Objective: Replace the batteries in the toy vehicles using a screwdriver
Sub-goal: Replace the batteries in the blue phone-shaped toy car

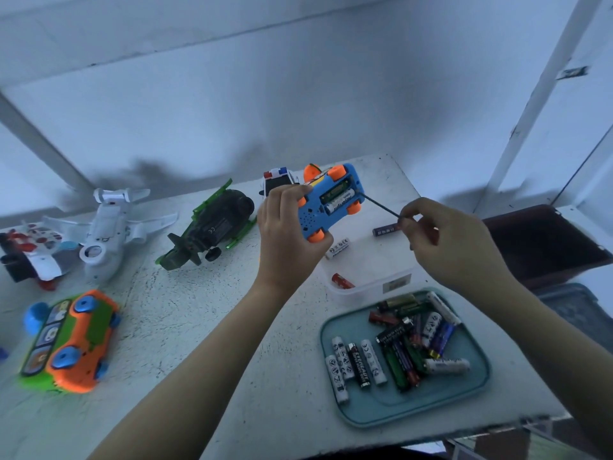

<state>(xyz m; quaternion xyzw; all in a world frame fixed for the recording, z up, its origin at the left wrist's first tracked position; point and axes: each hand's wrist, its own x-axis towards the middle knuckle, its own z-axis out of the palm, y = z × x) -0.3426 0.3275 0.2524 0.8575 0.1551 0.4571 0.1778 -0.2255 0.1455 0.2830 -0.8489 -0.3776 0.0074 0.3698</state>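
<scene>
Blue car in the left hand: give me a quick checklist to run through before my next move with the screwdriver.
1. Car held firm, underside up: ok. The left hand grips the blue car.
2. Battery bay open: ok. No cover is on it, and batteries show inside.
3. Those batteries old or new: cannot tell.
4. Tool under control: ok. The right hand pinches the screwdriver, with its tip at the bay's edge.
5. Spares in reach: ok. The teal tray by the right forearm holds many loose cells.
6. Bay cover and screw located: cannot tell. Neither shows.
</scene>
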